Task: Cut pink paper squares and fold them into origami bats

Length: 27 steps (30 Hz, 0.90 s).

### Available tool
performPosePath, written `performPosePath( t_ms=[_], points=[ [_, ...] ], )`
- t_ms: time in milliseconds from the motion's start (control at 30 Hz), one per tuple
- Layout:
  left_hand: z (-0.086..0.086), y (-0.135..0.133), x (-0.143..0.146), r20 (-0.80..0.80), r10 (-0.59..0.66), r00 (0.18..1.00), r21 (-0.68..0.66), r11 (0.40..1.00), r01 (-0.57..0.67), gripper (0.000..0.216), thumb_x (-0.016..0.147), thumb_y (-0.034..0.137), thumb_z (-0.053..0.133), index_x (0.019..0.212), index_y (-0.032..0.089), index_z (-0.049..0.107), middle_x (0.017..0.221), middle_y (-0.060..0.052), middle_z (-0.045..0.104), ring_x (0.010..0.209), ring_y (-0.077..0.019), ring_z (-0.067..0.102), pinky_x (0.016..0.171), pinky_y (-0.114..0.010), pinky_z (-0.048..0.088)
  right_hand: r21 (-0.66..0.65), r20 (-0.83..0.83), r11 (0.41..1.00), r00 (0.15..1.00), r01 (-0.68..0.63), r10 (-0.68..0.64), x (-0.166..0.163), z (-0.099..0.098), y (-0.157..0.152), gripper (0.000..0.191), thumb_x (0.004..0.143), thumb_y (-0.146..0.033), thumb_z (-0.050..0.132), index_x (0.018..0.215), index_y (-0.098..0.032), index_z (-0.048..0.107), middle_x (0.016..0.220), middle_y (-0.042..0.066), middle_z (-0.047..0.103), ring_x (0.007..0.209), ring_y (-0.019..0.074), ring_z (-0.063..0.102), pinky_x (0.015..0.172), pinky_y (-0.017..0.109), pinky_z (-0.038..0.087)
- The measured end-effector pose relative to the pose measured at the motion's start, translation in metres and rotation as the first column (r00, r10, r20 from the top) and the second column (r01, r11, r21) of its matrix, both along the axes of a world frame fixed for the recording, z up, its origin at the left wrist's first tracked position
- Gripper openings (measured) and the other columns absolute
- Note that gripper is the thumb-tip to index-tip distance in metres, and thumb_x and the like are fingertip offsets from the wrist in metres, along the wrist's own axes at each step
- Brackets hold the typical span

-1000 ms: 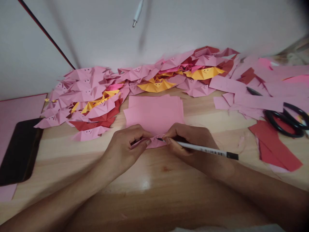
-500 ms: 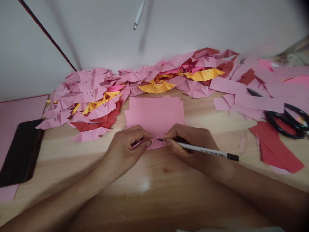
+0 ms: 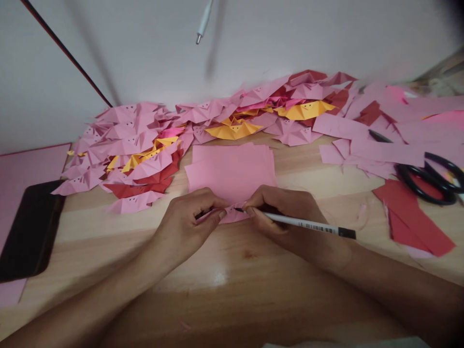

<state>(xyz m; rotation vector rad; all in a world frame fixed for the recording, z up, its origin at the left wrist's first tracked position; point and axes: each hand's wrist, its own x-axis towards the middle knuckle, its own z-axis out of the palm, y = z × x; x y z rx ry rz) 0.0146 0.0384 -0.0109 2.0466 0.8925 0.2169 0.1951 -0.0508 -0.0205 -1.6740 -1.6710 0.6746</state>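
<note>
Between my hands is a small folded pink paper bat [image 3: 234, 215] with dark dots on it. My left hand [image 3: 192, 212] pinches its left end between thumb and fingers. A white pen [image 3: 300, 221] with a dark end cap is gripped in my right hand [image 3: 286, 208], its black tip touching or just over the paper near the dots. The right fingers also lie against the paper's right side; whether they pinch it I cannot tell. Just behind the hands lies a stack of flat pink paper sheets [image 3: 232, 166].
Folded pink, yellow and red paper figures [image 3: 130, 135] are heaped along the wall. At the right lie black-handled scissors [image 3: 424, 183], pink offcuts [image 3: 384, 152] and red paper strips [image 3: 413, 217]. A dark phone [image 3: 31, 229] rests on pink paper at the left. A cable plug [image 3: 203, 26] hangs above.
The pen has tilted very slightly, its tip still at the folded paper. Both hands keep nearly the same place, and the whole view has shifted a little.
</note>
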Motion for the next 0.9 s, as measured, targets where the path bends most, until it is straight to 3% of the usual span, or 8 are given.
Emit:
performPosePath(
  t_ms=[200,400,900],
  points=[
    [0.0011,0.0001,0.0011,0.001,0.002,1.0,-0.012,1.0,-0.002,0.019,0.084,0.014,0.053,0.091,0.019,0.07,0.078,0.0,0.062,0.069,-0.0108,0.053,0.059,-0.021,0.038,-0.012,-0.034,1.0,0.999,-0.012,0.012,0.0007,0.0015,0.0003,0.01,0.077,-0.01,0.052,0.073,-0.018,0.058,0.062,-0.004,0.059,0.051,0.0056,0.047,0.05,0.018,0.035],
    [0.0018,-0.0001,0.001,0.007,0.004,1.0,-0.027,1.0,-0.004,0.02,0.085,0.015,0.053,0.093,0.018,0.07,0.079,0.0,0.062,0.07,-0.0112,0.053,0.06,-0.021,0.038,-0.011,-0.173,1.0,0.985,0.009,-0.011,0.0039,0.0021,-0.0014,0.009,0.08,-0.013,0.051,0.076,-0.018,0.056,0.059,-0.005,0.055,0.05,0.0063,0.044,0.046,0.018,0.032],
    [-0.0008,-0.0006,-0.0005,0.058,0.007,0.998,-0.021,1.0,-0.006,0.02,0.084,0.012,0.054,0.093,0.017,0.071,0.078,0.0,0.062,0.07,-0.0104,0.053,0.061,-0.021,0.038,0.042,-0.085,0.999,0.996,-0.005,0.008,0.0016,-0.0033,-0.0002,0.008,0.079,-0.013,0.054,0.074,-0.017,0.059,0.062,-0.005,0.059,0.051,0.005,0.047,0.051,0.018,0.035]
  ],
)
